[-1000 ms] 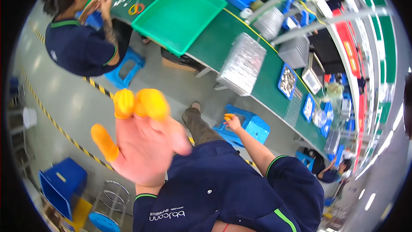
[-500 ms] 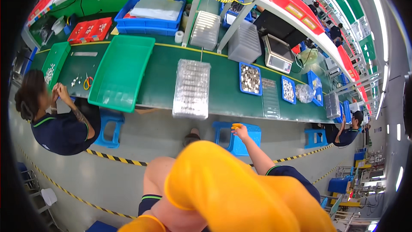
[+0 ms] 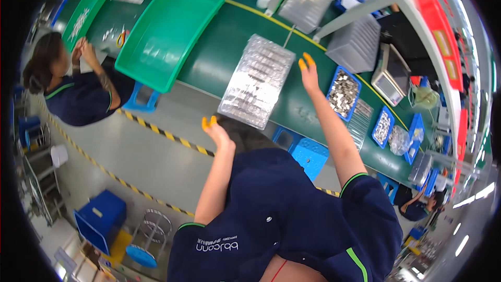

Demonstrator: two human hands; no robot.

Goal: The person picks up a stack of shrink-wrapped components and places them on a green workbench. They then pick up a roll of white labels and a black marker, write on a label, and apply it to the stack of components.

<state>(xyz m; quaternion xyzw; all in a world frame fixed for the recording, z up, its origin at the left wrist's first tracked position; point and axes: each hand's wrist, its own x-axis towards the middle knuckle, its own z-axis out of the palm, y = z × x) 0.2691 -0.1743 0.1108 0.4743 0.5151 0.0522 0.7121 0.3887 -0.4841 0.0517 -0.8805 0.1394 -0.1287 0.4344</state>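
1. Plainly, our left hand was loosely open, its orange-capped fingertips slightly spread, and it hung off the front of the bench near the close left corner of the tray stack, with a gap between them.
2. We had our right hand stretched over the green bench, two capped fingers parted and pointing away from us, just beside the far right side of that stack; a narrow strip of green showed between.
3. We had the clear, shiny tray stack before us, lying at a slant between our hands on the bench, its near end reaching past the front edge in our view.
4. To its left we saw a large green tray, and beyond that scissors with orange handles.
5. Right of our right hand sat a blue tray of small metallic pieces, with a scale farther back.
6. Below the bench edge, near our right forearm, we saw a blue stool.
7. At our far left a co-worker in a dark shirt sat at the bench, hands raised close together; we could not tell what they held.
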